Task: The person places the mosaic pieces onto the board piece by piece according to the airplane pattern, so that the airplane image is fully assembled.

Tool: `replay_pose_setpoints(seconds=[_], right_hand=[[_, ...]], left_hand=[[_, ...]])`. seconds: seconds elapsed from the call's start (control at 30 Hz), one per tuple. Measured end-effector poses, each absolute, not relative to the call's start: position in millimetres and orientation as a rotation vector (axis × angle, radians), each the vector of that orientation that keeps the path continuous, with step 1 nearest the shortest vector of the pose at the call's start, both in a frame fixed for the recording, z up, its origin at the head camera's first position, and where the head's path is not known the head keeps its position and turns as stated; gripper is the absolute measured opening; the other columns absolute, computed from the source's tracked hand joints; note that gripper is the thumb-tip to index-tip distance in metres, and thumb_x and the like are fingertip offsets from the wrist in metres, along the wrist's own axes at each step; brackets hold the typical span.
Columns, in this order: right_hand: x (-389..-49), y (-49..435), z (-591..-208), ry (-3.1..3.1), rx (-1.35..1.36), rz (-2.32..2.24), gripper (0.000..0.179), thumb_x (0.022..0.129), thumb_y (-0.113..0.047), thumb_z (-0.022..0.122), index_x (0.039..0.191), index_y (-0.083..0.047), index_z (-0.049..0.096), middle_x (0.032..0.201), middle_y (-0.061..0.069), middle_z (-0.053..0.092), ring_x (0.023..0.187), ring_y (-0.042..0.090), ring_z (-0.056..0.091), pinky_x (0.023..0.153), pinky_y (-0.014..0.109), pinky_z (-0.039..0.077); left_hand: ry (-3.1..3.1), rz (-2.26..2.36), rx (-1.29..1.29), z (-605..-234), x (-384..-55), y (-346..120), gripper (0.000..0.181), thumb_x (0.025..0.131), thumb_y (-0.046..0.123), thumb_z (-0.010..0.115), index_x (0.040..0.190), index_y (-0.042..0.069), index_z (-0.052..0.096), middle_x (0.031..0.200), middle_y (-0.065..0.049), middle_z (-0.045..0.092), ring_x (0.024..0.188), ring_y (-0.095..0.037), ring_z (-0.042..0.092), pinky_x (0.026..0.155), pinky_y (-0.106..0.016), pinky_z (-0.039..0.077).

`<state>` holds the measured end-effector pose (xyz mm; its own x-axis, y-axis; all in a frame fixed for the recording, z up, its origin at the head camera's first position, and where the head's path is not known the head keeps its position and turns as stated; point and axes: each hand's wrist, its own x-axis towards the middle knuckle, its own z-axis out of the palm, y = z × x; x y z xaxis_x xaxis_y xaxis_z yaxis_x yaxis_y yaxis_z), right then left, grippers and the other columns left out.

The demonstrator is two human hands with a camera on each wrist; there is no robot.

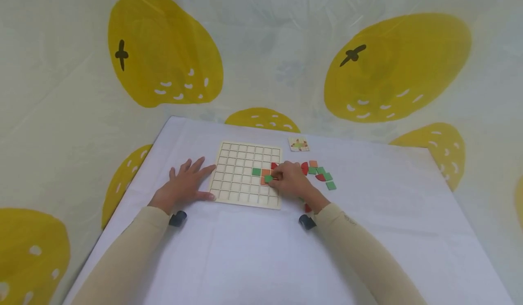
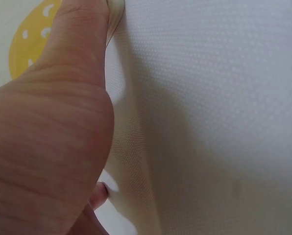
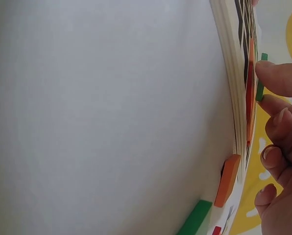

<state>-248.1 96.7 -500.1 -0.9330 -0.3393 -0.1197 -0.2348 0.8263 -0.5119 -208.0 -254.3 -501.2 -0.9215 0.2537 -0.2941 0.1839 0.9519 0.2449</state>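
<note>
A square wooden grid board (image 1: 239, 173) lies on the white table. My left hand (image 1: 185, 182) rests at its left edge with fingers spread, thumb and a fingertip touching the rim. Between thumb and index finger, my right hand (image 1: 292, 179) pinches a green square tile (image 3: 261, 78), held just above the board's right part. Beneath it are orange tiles (image 1: 265, 172) in the grid, with another green tile (image 1: 256, 171) to their left and a red piece (image 1: 273, 165) above, partly hidden by the right hand. The left wrist view shows mostly the palm side and cloth.
Loose green tiles (image 1: 330, 185), red quarter-round pieces (image 1: 320, 177) and an orange tile (image 1: 313, 164) lie to the right of the board. A small pattern card (image 1: 299, 144) lies behind them. A red piece (image 1: 308, 208) sits partly under the right wrist.
</note>
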Motion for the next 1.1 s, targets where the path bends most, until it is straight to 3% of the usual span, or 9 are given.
replay_pose_setpoints(seconds=[0.67,1.1], right_hand=[[-251,84,-500,2.773,-0.435,-0.756,0.029,0.088,-0.035,0.083,0.110,-0.016,0.080,0.086,0.002,0.060,0.095,0.021,0.053,0.080,0.036,0.040],[-248,75,-504,2.790,-0.521,-0.809,0.022,0.090,-0.029,0.080,0.108,-0.015,0.080,0.083,0.000,0.061,0.088,0.020,0.053,0.087,0.039,0.039]], left_hand=[[2.763,0.324,0.314,-503,-212,-253,0.103,0.081,0.074,0.072,0.165,0.041,0.024,0.178,-0.010,0.007,0.160,-0.053,0.006,0.115,-0.087,0.008],[2.783,0.285,0.305,-503,-209,-254,0.102,0.081,0.074,0.072,0.165,0.042,0.023,0.178,-0.009,0.008,0.161,-0.052,0.008,0.115,-0.087,0.011]])
